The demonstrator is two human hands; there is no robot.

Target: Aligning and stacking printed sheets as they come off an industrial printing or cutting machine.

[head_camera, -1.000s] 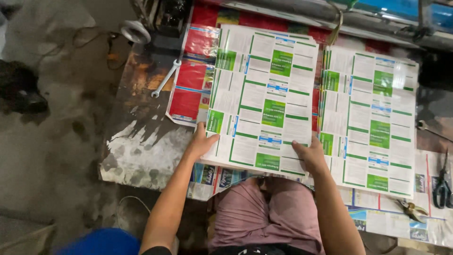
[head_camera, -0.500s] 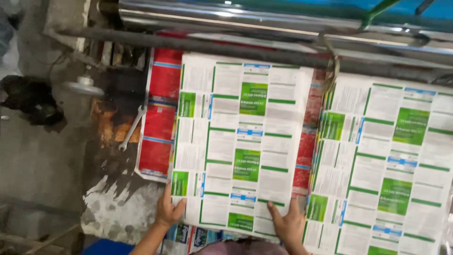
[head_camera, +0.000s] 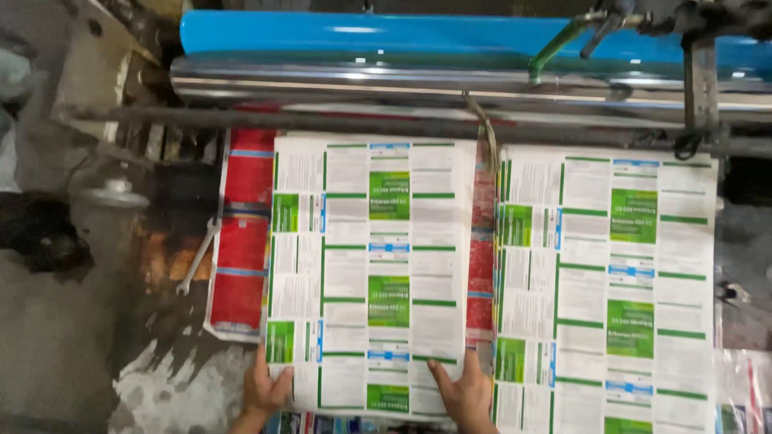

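Both hands flat on the near end of a printed sheet stack (head_camera: 370, 273), white with green and blue label panels, lying on the counter (head_camera: 173, 378). Left hand (head_camera: 265, 390) pressed at the stack's near left corner, thumb on top of the paper, fingers spread and clamped on nothing. Right hand (head_camera: 465, 394) laid at the near right corner, fingers splayed open over the sheet's edge, palm down. Hands well apart, one at each near corner, the stack running away from them toward the machine.

Just right of the right hand, a second printed stack (head_camera: 607, 281) of the same white and green pattern, lying side by side with the first, a narrow gap between the two. Under the first stack and sticking out to the left of the left hand, a red printed sheet (head_camera: 240, 241), its red also showing in the gap between the stacks. Further left of the left hand, beyond the red sheet, a metal spanner (head_camera: 197, 259) lying tilted on the stained counter. Past the far ends of both stacks, well ahead of the hands, a shiny steel roller (head_camera: 402, 80) running crosswise, with a blue roller (head_camera: 362, 34) just behind it. Near the right hand's far right, at the picture's corner, clear plastic wrapping (head_camera: 740, 386), contents too blurred to tell
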